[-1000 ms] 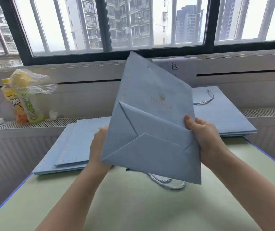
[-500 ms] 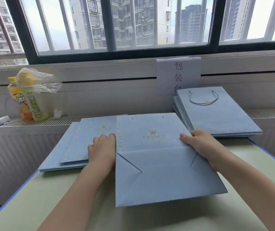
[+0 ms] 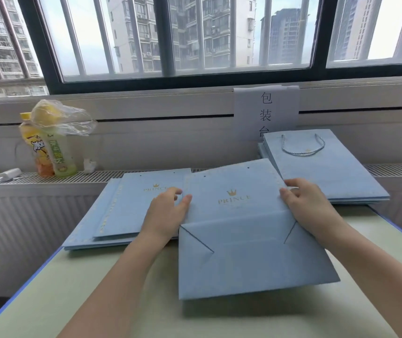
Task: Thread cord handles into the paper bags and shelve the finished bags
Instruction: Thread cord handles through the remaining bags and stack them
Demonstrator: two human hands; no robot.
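Lower centre, table (image 3: pixel 68 284): pale green top with a blue edge, carrying all the bags.
Flat bag (image 3: pixel 244 240): a light blue "PRINCE" paper bag lies folded on the table, bottom flap towards the viewer, two empty punch holes near its far edge; no cord in it.
Left hand (image 3: pixel 168 213): fingers lightly bent, resting at the bag's left edge; I cannot tell whether it pinches the paper.
Right hand (image 3: pixel 304 203): fingers curled over the bag's right edge, seemingly holding it in place.
Left middle, unthreaded stack (image 3: pixel 127 206): more flat blue bags, holes bare, partly under the left hand.
Right middle, finished stack (image 3: pixel 329 172): bags piled against the wall, the top one showing a twisted cord handle (image 3: pixel 303 148).
Far left, sill: drink bottles (image 3: pixel 49 152) under a clear plastic bag.
Far centre-right: paper sign (image 3: pixel 265 111) with Chinese characters below the window.
Step in hand: likely squaring up a fresh bag for threading.
Next move: needs a loose cord, none visible, then an end fed through a hole.
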